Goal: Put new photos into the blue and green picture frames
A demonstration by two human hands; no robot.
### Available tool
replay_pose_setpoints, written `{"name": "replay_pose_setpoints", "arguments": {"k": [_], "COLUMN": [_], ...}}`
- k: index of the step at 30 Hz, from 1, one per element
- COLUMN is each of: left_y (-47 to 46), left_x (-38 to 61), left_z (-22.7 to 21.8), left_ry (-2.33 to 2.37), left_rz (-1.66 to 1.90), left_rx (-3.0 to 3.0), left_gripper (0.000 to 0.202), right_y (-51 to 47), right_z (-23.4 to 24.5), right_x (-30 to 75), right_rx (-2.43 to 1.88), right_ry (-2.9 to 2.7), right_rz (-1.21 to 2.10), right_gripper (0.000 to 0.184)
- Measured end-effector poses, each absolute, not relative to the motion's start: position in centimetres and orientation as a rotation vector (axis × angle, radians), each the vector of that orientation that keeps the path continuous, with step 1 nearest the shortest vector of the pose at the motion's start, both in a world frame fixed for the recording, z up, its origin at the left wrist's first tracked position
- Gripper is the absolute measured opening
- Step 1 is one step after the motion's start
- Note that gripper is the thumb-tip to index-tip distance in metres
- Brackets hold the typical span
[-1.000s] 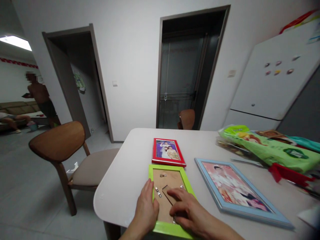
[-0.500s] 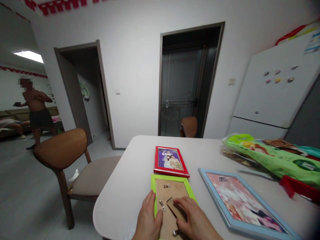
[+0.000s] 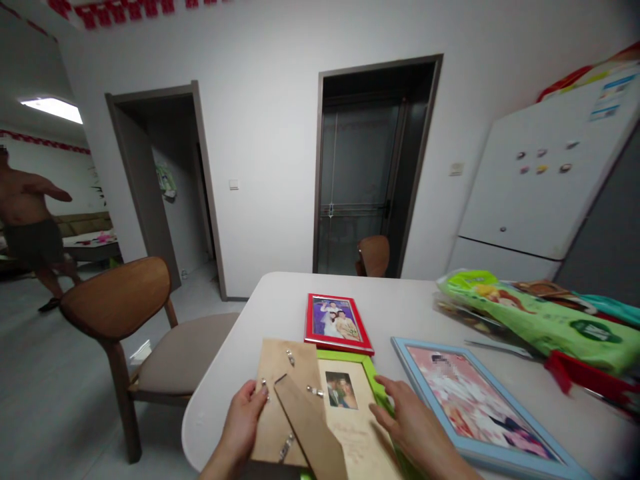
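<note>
My left hand [image 3: 241,420] holds the brown backing board [image 3: 283,390] of a picture frame, lifted off and swung to the left, with its fold-out stand [image 3: 310,427] sticking toward me. The green frame [image 3: 373,377] lies face down on the white table [image 3: 270,313], its inside showing a cream insert with a small photo [image 3: 341,390]. My right hand [image 3: 407,420] rests with fingers apart on the green frame's right edge. A red-framed photo [image 3: 336,321] lies just beyond, and a larger blue-framed photo [image 3: 467,407] to the right.
Green snack bags [image 3: 535,310] and a red object [image 3: 575,370] are piled at the table's right. A wooden chair [image 3: 130,320] stands at the left, another chair [image 3: 374,255] beyond the table. A white fridge [image 3: 540,187] is at the right. A person [image 3: 27,223] stands in the far-left room.
My left hand has lifted the backing board off the green frame and moved it left, uncovering the insert and photo. My right hand shifted to the frame's right edge. The distant person walked left.
</note>
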State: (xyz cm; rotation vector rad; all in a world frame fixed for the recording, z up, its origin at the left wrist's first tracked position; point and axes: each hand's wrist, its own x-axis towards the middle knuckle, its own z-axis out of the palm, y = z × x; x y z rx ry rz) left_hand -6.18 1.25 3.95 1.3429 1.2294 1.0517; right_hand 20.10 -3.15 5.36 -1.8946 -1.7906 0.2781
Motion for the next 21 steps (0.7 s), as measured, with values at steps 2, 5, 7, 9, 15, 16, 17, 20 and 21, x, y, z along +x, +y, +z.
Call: {"name": "replay_pose_setpoints", "arguments": {"k": [2, 5, 7, 9, 15, 16, 17, 20, 21], "left_y": [1.6, 2.3, 2.7, 2.9, 0.1, -0.7, -1.6, -3.6, -4.0], "left_x": [-8.7, -11.3, -12.2, -12.3, -5.5, -3.5, -1.5, 3.4, 4.3], "left_z": [3.7, 3.4, 3.5, 3.7, 4.0, 4.0, 4.0, 4.8, 5.4], "left_ry": [1.299, 1.404, 1.49, 1.6, 1.485, 1.34, 1.164, 0.796, 0.75], "left_rz": [1.027, 0.976, 0.962, 0.995, 1.094, 1.035, 0.985, 0.957, 0.973], "left_rx": [1.342, 1.384, 1.437, 1.502, 1.932, 2.047, 2.176, 2.456, 2.502], "left_gripper": [0.039, 0.036, 0.035, 0.041, 0.047, 0.05, 0.057, 0.066, 0.063], "right_y": [-2.8, -2.3, -2.1, -2.1, -4.2, -4.6, -4.9, -5.4, -5.5], "right_z": [4.0, 3.1, 3.3, 4.0, 6.8, 7.3, 7.8, 9.2, 9.6], "right_x": [21.3, 21.9, 21.9, 21.9, 20.4, 19.9, 19.5, 18.5, 18.3], "right_rx": [-2.014, -2.02, -1.994, -1.939, -1.253, -1.205, -1.181, -1.179, -1.183], "right_ry": [-1.789, -1.762, -1.675, -1.49, -0.775, -0.751, -0.747, -0.801, -0.829], "right_rz": [0.281, 0.293, 0.352, 0.592, 1.377, 1.366, 1.348, 1.291, 1.275], "right_gripper": [0.052, 0.056, 0.06, 0.065, 0.078, 0.079, 0.08, 0.083, 0.083]}}
